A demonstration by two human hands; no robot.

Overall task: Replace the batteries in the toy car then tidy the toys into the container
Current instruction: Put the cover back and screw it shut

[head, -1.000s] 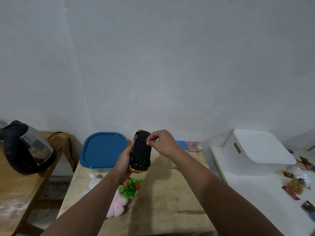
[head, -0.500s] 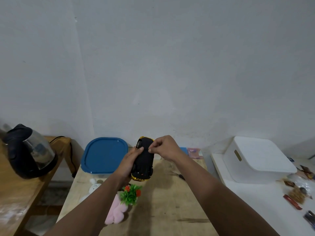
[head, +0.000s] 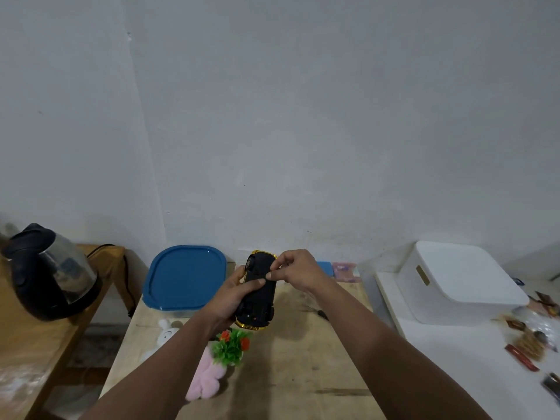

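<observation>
I hold a gold toy car (head: pixel 259 294) upside down above the wooden table (head: pixel 303 374), its black underside facing me. My left hand (head: pixel 235 294) grips it from the left side, thumb across the underside. My right hand (head: pixel 298 271) pinches at the middle of the underside with its fingertips. A container with a blue lid (head: pixel 185 277) sits at the table's back left. Below the car lie a small green plastic plant with red flowers (head: pixel 231 347), a pink plush toy (head: pixel 206 377) and a white rabbit figure (head: pixel 166 336).
A black and steel electric kettle (head: pixel 51 271) stands on a wooden table to the left. A white lidded box (head: pixel 460 280) sits on a white surface to the right, with wrappers and small items (head: pixel 530 341) beside it. A small dark tool (head: pixel 321 313) lies on the table.
The view has tilted so hands and car sit lower in frame. My left thumb now lies across the car's underside and my right fingertips pinch at its middle.
</observation>
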